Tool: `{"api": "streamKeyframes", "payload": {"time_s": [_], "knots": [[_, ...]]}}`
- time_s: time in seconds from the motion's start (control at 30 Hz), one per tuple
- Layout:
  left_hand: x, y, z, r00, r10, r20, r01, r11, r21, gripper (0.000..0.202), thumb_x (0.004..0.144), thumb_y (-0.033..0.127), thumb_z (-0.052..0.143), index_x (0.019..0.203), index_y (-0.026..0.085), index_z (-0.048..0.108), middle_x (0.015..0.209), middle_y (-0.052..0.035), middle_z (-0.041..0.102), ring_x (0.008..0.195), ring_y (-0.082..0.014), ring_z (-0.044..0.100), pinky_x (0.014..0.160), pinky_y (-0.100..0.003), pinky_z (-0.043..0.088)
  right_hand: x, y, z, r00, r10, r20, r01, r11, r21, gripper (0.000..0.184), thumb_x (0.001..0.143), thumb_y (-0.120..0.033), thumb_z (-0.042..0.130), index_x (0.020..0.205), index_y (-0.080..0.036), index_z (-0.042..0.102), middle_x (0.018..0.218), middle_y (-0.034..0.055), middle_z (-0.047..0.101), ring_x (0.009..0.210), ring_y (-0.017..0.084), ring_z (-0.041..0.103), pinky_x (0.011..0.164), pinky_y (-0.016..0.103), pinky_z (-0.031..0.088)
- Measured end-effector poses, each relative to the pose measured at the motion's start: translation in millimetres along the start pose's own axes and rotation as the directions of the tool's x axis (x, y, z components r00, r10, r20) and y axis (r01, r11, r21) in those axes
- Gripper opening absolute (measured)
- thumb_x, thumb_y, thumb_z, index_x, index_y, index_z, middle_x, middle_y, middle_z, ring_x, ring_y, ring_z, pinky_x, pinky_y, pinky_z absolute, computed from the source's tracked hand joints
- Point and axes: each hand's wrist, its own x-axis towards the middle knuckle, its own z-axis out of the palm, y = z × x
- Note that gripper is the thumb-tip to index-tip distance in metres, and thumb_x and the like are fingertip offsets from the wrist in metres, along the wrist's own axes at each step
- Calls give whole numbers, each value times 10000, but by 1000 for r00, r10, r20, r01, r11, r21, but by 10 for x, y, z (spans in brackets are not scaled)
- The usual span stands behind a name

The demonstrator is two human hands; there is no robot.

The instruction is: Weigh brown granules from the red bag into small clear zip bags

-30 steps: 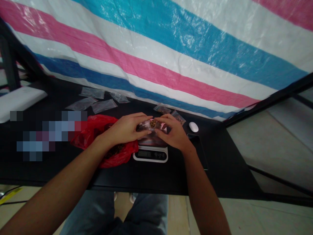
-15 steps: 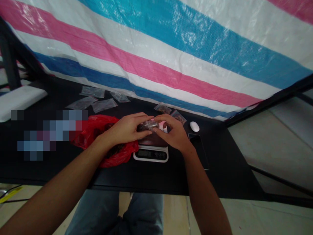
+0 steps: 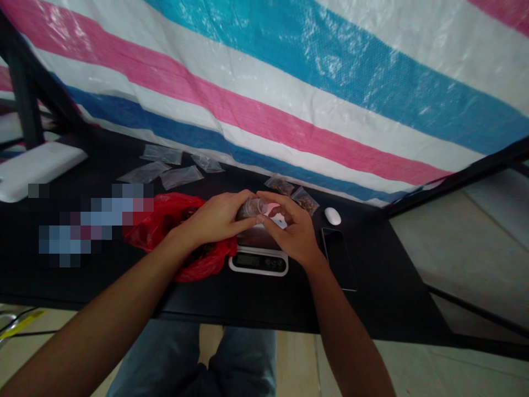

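My left hand (image 3: 219, 218) is closed round a small clear plastic cup (image 3: 253, 207), tilted on its side with its round mouth toward the right. My right hand (image 3: 293, 226) curves round that mouth, thumb and forefinger at its rim. What the cup contains is hard to make out. Directly below is a white kitchen scale (image 3: 258, 270) with a dark display; its plate is partly covered by my hands. A pink and white patch (image 3: 281, 220) shows between my right fingers. Beside my left wrist lies an open red plastic bag (image 3: 144, 229) with dark contents.
Several flat clear zip bags (image 3: 182, 176) lie at the back left. Two filled zip bags (image 3: 305, 201) lie behind my right hand. A white mouse (image 3: 333, 216) and a phone (image 3: 339, 259) are at the right. A striped tarp (image 3: 268, 105) hangs behind the black table (image 3: 392, 286).
The cup's mouth has turned a little toward me, its round opening showing more clearly. My right fingers have shifted slightly round it. The whole view has moved a little.
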Motion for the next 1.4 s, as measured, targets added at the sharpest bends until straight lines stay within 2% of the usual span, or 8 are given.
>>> {"api": "streamKeyframes", "payload": {"time_s": [0.07, 0.17, 0.37, 0.6, 0.87, 0.97, 1.13, 1.4], "knots": [[-12, 20, -11, 1000, -3, -4, 3, 1000, -6, 416, 945, 535, 584, 1167, 186, 636, 945, -59, 736, 805, -241, 689, 681, -314, 454, 4, 10, 10, 999, 6, -53, -6, 1000, 0, 382, 903, -291, 776, 1281, -291, 721, 1215, 48, 773, 847, 168, 684, 778, 349, 584], [-28, 39, -21, 1000, -3, -21, 3, 1000, -11, 446, 916, 536, 626, 1205, 197, 622, 986, -55, 742, 810, -241, 700, 688, -313, 455, 11, 17, 15, 995, -14, -96, 16, 1000, 13, 380, 892, -303, 790, 1266, -294, 726, 1117, 39, 769, 885, 182, 683, 723, 334, 561], [-40, 47, -1, 997, -3, -81, 3, 1000, 3, 469, 931, 567, 606, 1236, 210, 604, 1040, -59, 753, 896, -268, 731, 736, -330, 478, -7, -27, 10, 998, -65, -26, 67, 994, 90, 432, 948, -245, 713, 1370, -326, 669, 1358, 60, 724, 1145, 231, 693, 896, 397, 583], [-39, 91, 3, 997, -20, -81, 20, 1000, 4, 519, 893, 574, 662, 1251, 205, 586, 994, -47, 739, 832, -247, 717, 680, -316, 465, 20, -48, -9, 989, -46, -142, 40, 998, -48, 336, 912, -297, 767, 1246, -296, 730, 1053, 43, 749, 904, 201, 679, 726, 359, 552], [-58, 92, 19, 990, -5, -143, -2, 999, -49, 465, 934, 487, 624, 1300, 204, 579, 1090, -63, 727, 840, -215, 700, 714, -316, 500, 18, -59, -48, 996, -3, -85, 14, 992, 129, 250, 928, -283, 724, 1177, -287, 697, 1318, 92, 723, 1239, 265, 673, 874, 407, 608], [-47, 75, 26, 987, -18, -158, 8, 998, -62, 442, 953, 482, 606, 1294, 200, 592, 1070, -59, 727, 827, -209, 693, 736, -321, 504, 10, -11, -58, 997, 11, -71, -2, 993, 115, 275, 908, -261, 747, 1172, -279, 670, 1320, 88, 729, 1219, 251, 690, 928, 411, 600], [-23, 56, 41, 988, -10, -155, -1, 997, -72, 421, 966, 493, 596, 1270, 203, 614, 1065, -57, 723, 880, -221, 695, 772, -330, 506, 13, 34, -97, 997, -35, -64, 40, 996, 81, 464, 888, -194, 743, 1330, -302, 652, 1296, 83, 707, 1174, 242, 694, 948, 413, 595], [-36, 66, 31, 992, 9, -123, -21, 995, -102, 375, 965, 487, 612, 1214, 207, 625, 1035, -48, 733, 854, -210, 692, 736, -312, 494, 42, -58, -124, 993, -88, -78, 80, 992, -93, 354, 910, -225, 710, 1254, -308, 725, 1292, 86, 735, 1195, 277, 678, 873, 428, 601]]}}
